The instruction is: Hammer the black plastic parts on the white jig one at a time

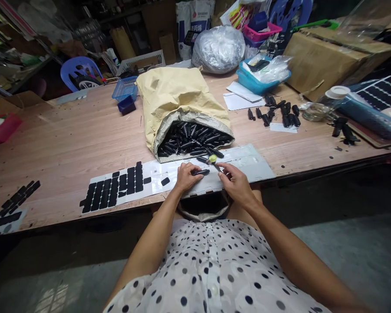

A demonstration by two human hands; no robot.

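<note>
Black, slender, glossy plastic piece point(201, 172): I grip it in my left hand point(185, 177), over the pale grey flat board point(254, 163). My right hand point(233, 178) pinches a thin dark stick point(217, 167); I judge one piece is being worked, and the next move calls for a steady left grip. Ahead, the cream paper sack point(176, 89) leaves little room; rightward the board lies bare, with the wooden table's point(94, 121) near edge close by.

Place: was a workshop
Table point(68, 124): carried a sack point(176, 89) of black parts point(193, 137)
Far: printed bags point(200, 19) stood
Right: cardboard box point(326, 54) sat
</note>
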